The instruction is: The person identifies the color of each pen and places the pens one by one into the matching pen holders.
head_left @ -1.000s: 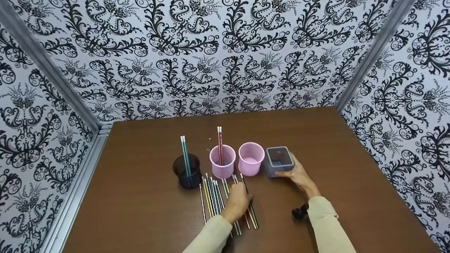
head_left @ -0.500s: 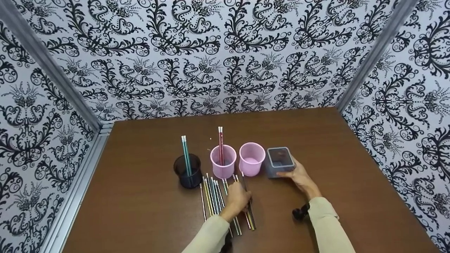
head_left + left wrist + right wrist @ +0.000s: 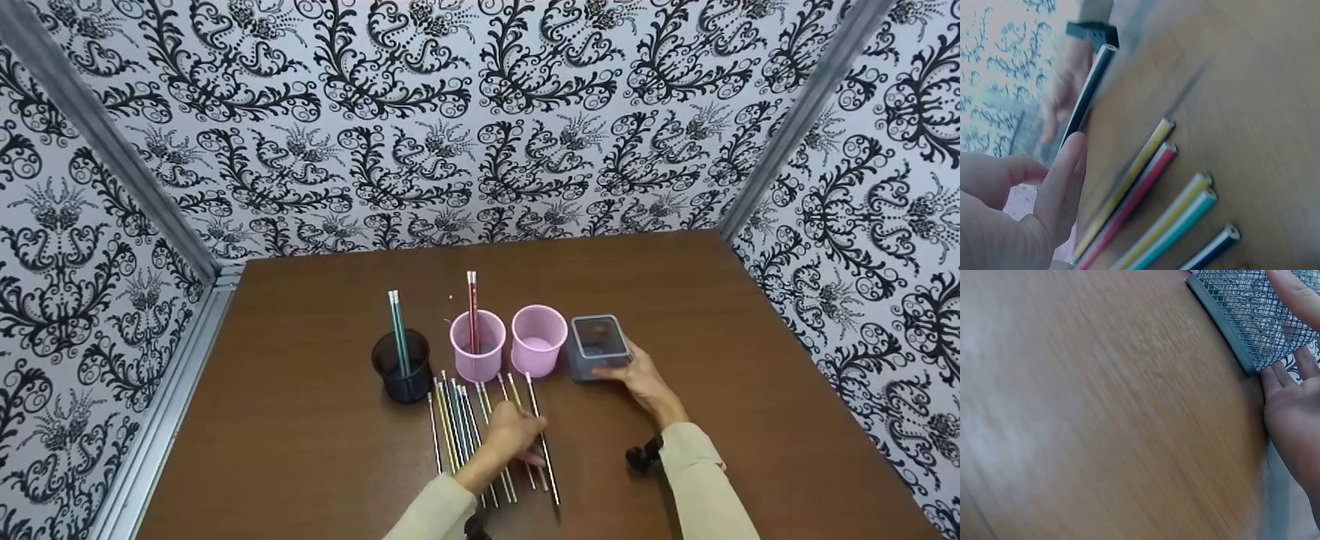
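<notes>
My left hand (image 3: pixel 511 435) pinches a black-and-white striped pencil (image 3: pixel 1088 90) between thumb and fingers. In the left wrist view this pencil is tilted and stands apart from the others. Beneath and beside that hand lie a yellow pencil (image 3: pixel 1145 154), a red pencil (image 3: pixel 1137 198), a teal pencil (image 3: pixel 1176 228) and a dark blue pencil (image 3: pixel 1213 247). My right hand (image 3: pixel 643 381) grips the side of a square grey mesh pencil holder (image 3: pixel 577 366), its thumb in front. The right wrist view shows the holder's mesh wall (image 3: pixel 1252 315) and dark edge, with fingers around it.
Left of the square holder stand a bare pink cup (image 3: pixel 534 364), a pink cup (image 3: pixel 474 369) with red pencils, and a black mesh cup (image 3: pixel 405 388) with teal pencils. Several more pencils (image 3: pixel 454 427) lie side by side on the brown table (image 3: pixel 315 450). Patterned walls enclose it.
The black-and-white pencil has come away from the yellow and red ones toward the right, with my left hand shifting slightly right. My right hand stays on the square holder.
</notes>
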A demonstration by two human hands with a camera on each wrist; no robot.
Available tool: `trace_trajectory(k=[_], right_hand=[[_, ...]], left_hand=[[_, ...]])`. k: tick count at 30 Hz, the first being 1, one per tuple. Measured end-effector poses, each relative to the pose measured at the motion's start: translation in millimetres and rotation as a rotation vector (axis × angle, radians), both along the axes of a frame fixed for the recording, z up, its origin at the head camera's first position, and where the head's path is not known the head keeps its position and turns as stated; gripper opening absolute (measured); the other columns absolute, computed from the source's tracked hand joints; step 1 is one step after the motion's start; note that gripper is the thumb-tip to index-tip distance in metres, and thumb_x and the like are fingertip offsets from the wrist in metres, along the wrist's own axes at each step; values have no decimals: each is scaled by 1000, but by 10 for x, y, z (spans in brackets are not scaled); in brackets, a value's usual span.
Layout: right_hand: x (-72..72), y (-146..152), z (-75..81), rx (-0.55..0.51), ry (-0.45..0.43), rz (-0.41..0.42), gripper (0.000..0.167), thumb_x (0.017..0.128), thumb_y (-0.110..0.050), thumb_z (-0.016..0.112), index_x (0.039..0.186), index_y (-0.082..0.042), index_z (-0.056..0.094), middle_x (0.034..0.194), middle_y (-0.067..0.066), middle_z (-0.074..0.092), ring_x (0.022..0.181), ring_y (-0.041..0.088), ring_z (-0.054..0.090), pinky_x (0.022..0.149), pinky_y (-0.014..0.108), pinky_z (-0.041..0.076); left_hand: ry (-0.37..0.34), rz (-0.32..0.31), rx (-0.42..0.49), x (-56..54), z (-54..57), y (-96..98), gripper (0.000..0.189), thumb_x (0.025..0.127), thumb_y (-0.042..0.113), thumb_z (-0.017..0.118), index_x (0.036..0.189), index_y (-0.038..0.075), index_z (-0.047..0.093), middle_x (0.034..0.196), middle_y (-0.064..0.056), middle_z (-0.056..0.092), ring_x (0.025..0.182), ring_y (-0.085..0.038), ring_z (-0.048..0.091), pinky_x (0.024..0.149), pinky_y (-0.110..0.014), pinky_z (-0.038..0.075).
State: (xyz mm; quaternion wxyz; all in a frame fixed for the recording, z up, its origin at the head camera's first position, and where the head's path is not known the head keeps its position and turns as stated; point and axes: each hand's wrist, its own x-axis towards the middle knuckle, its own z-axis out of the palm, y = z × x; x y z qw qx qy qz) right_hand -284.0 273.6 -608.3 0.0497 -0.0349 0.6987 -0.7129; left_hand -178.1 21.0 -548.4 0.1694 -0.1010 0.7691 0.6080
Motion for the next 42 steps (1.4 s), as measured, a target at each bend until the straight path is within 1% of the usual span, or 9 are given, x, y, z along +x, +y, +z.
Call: trace_trajectory(k=[6,13,17,21,28,31,35,38,42], right_hand=[[-1,17,-2,5,3,-14,85,73,12,79,148,2,41,124,8,68,99,5,66,89,21,54],[7,27,-8,7,-7,-2,86,74,11,79,149,5,38,116,-3,70,100,4,66,89,20,54],[15,54,-24,8,-7,-17,85,74,13,77,150,4,39,121,5,69,100,4,66,88,21,54],[20,71,-51,1,-11,-28,84,74,16,76,149,5,40,126,12,66,100,3,65,88,21,54],[27,72,-51,5,-1,-17,84,73,13,77,147,11,38,120,0,69,101,2,66,86,20,55],[12,69,-48,17,-8,-13,82,74,11,78,146,10,40,122,4,69,101,2,65,86,20,55],[-15,71,-49,62,-18,-9,82,75,8,79,148,3,43,133,17,63,104,3,63,89,18,52],[-26,72,-49,81,-34,-13,82,75,6,81,148,0,43,138,17,60,105,3,62,91,18,50],[-28,60,-41,60,-54,-17,82,75,5,81,148,1,44,131,7,65,104,3,63,90,19,52]], left_hand=[[65,-54,-15,7,238,53,12,86,6,68,78,2,60,75,-3,55,47,-26,68,45,-29,56],[247,-61,-178,-190,458,66,9,81,10,69,75,7,62,71,-2,60,50,-20,69,49,-31,57],[365,-59,-260,-307,529,110,8,75,13,70,74,9,63,70,-1,67,60,-9,62,60,-25,53],[408,-63,-235,-415,573,186,10,73,11,70,81,8,65,73,-2,71,65,-5,58,65,-24,51],[527,-22,-176,-650,764,319,14,74,7,68,88,5,65,75,-3,68,63,-6,55,61,-21,48],[580,14,-210,-745,887,364,12,76,9,69,88,7,66,76,-1,70,65,-7,59,63,-22,49],[585,81,-278,-848,1018,436,11,78,16,71,88,14,66,80,3,73,73,-8,64,69,-24,51],[583,117,-246,-910,1055,487,12,79,15,71,89,13,66,82,2,74,75,-11,66,71,-25,52],[594,159,-202,-972,1014,532,11,79,11,71,90,10,68,83,-3,75,75,-13,68,70,-25,53]])
